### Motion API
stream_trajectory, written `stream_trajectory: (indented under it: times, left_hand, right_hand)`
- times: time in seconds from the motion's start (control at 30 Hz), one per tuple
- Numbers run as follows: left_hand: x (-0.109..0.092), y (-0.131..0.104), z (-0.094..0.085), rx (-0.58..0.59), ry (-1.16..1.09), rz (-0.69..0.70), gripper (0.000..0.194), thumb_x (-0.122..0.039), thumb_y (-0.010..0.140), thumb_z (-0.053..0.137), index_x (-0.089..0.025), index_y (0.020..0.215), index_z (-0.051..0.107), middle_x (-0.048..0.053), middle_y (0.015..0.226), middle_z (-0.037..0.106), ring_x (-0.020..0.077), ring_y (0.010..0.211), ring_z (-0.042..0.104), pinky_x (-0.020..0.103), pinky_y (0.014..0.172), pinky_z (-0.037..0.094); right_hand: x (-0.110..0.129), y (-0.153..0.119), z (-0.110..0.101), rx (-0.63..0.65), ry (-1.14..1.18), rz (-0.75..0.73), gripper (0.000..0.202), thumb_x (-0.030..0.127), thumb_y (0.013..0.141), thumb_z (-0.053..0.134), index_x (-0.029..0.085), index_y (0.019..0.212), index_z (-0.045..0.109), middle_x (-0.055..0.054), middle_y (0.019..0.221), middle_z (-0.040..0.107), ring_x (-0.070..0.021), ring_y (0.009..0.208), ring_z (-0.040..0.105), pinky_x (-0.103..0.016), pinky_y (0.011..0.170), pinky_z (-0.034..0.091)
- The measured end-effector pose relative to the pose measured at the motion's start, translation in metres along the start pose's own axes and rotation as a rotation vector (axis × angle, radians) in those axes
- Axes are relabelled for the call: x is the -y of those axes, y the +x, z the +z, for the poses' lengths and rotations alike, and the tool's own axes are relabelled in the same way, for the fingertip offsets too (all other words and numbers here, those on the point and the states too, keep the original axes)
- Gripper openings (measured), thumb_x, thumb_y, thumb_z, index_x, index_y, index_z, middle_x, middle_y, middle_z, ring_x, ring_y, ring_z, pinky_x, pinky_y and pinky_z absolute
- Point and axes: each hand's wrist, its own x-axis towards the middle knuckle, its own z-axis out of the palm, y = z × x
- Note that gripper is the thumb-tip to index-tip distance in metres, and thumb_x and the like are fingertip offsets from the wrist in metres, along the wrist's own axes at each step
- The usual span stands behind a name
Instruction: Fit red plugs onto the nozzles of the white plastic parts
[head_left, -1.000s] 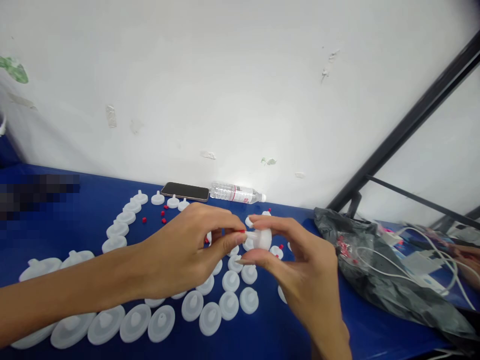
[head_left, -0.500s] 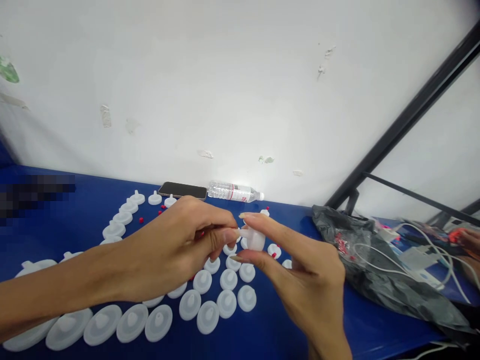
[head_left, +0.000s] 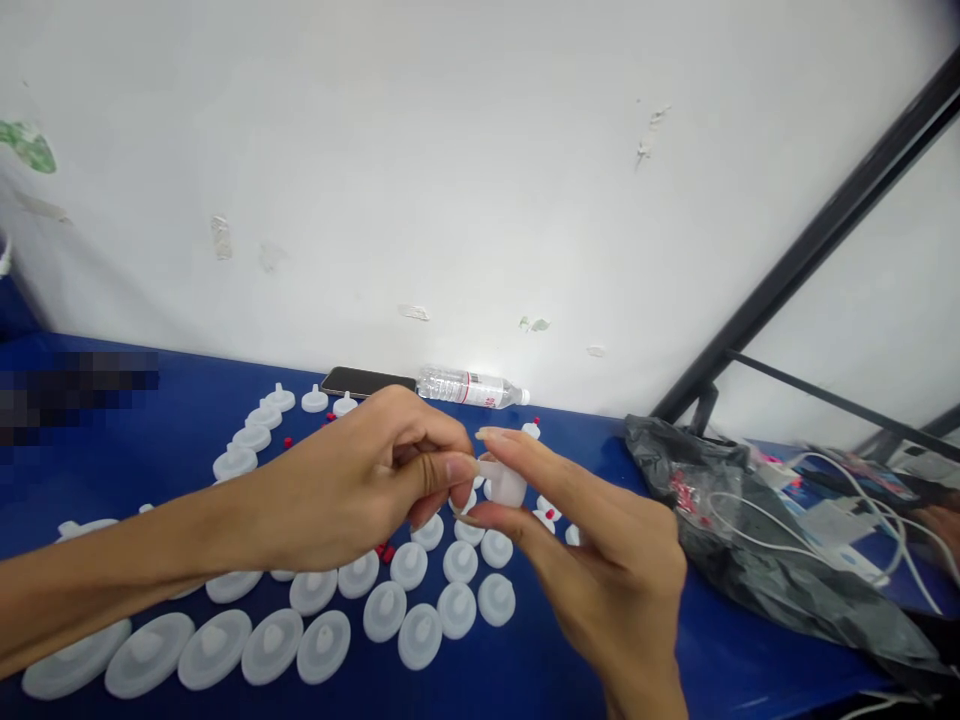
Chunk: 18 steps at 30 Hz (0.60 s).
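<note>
In the head view, my right hand [head_left: 600, 530] holds a white plastic nozzle cap [head_left: 509, 487] by its rim, between thumb and forefinger. The cap lies on its side in the air, its spout pointing left. My left hand [head_left: 367, 485] pinches the spout's tip with thumb and fingers; whether a small red tip is also in that pinch is hidden. Rows of similar white caps [head_left: 324, 648] cover the blue table below, spouts up. Small red tips [head_left: 386, 552] lie loose among them, and one cap [head_left: 531, 430] at the back has a red tip on its spout.
A phone [head_left: 367, 382] and a clear plastic bottle [head_left: 472, 387] lie along the white wall. To the right are a dark plastic bag [head_left: 780, 570], a clear bag with red pieces [head_left: 697, 490], white cables and a black metal bar [head_left: 817, 220]. Another person's hand [head_left: 941, 525] shows at the right edge.
Both hands keep nearly the same grip on the cap. The view has shifted slightly, and the other person's hand at the right has moved lower.
</note>
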Motion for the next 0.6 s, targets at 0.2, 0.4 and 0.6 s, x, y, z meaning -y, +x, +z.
stream_trajectory:
  times: [0.2,0.4,0.6]
  left_hand:
    - [0.004,-0.002,-0.002,-0.044,0.201,0.045,0.035,-0.028,0.099,0.061,-0.02,0.065,0.061,-0.004,0.052,0.057,0.0082,0.041,0.05,0.017,0.039,0.035]
    - [0.01,-0.001,-0.002,-0.04,0.326,0.146,0.041,-0.02,0.103,0.048,-0.019,0.062,0.053,-0.004,0.048,0.052,0.0073,0.04,0.047,0.02,0.043,0.033]
    - [0.021,0.003,-0.004,-0.035,0.55,0.231,0.039,-0.022,0.104,0.045,-0.02,0.067,0.054,-0.004,0.051,0.052,0.0083,0.043,0.04,0.025,0.047,0.031]
  right_hand:
    - [0.003,0.001,0.002,0.016,0.03,0.132,0.031,0.029,0.093,0.087,0.032,0.123,0.084,0.003,0.113,0.086,-0.0265,0.098,0.085,-0.034,0.087,0.073]
    - [0.003,0.002,0.001,0.081,0.093,0.25,0.031,0.023,0.092,0.087,0.027,0.122,0.084,0.004,0.111,0.086,-0.0223,0.093,0.085,-0.026,0.079,0.07]
    - [0.0,0.002,0.004,0.162,0.105,0.36,0.024,0.028,0.098,0.081,0.027,0.121,0.081,0.005,0.101,0.086,-0.0169,0.085,0.081,-0.025,0.075,0.062]
